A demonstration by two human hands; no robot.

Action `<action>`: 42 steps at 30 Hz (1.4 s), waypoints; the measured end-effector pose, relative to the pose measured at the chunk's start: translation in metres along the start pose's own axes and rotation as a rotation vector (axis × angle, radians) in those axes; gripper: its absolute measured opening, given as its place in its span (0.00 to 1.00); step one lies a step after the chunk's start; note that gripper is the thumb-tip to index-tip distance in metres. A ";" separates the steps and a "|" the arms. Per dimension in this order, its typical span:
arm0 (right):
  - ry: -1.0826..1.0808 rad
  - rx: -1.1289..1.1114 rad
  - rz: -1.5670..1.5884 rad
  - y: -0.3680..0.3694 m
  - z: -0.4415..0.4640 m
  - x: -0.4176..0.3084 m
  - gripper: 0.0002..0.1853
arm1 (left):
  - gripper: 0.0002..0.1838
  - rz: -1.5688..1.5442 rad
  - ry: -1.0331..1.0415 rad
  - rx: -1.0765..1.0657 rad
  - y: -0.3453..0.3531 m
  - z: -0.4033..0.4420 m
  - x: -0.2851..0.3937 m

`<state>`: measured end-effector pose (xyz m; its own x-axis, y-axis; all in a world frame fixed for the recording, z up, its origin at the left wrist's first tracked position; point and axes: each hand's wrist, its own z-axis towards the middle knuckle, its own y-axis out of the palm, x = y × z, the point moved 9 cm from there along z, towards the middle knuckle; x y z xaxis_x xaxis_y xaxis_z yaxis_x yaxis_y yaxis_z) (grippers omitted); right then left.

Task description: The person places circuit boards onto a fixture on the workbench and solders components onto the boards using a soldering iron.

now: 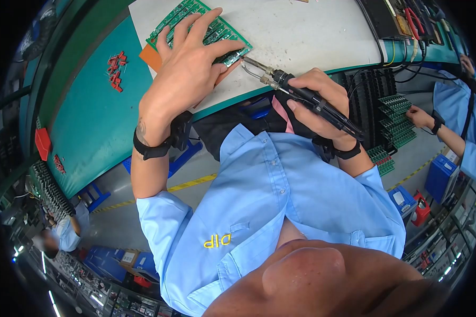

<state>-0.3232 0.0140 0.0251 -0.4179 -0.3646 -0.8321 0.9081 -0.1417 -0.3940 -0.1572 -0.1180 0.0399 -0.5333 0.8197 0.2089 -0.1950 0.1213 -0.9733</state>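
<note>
A green circuit board panel [223, 30] lies tilted on a pale work sheet, partly covered by my left hand [188, 66]. That hand spreads its fingers across the board, with thumb and index finger gripping near its lower right corner. My right hand [322, 98] is wrapped round a black soldering iron [314, 104] with a thin metal feed tube beside its shaft. The iron's tip meets the board's corner, right by my left thumb and index fingertip; whether it touches a joint is too small to tell. An orange piece [150, 57] shows from under the board.
Red parts with wire leads [116, 71] lie on the green mat [84, 116], left of the white sheet [301, 37]. Cables and red-handled pliers [413, 24] are at the upper right. A co-worker's hand [419, 116] touches stacked boards [396, 121] at right.
</note>
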 end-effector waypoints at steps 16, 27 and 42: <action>0.029 0.094 -0.009 -0.031 0.015 0.007 0.21 | 0.27 -0.055 -0.017 0.038 0.001 -0.004 -0.003; 0.251 0.393 0.059 -0.041 0.046 0.073 0.26 | 0.22 -0.225 -0.327 0.278 0.012 -0.073 0.008; 0.006 0.314 0.009 -0.037 0.044 0.057 0.25 | 0.20 -0.134 -0.281 0.488 -0.001 -0.115 -0.041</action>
<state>-0.3798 -0.0423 0.0091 -0.4095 -0.3618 -0.8375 0.8748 -0.4163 -0.2478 -0.0408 -0.0877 0.0214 -0.6628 0.6271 0.4092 -0.5975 -0.1135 -0.7938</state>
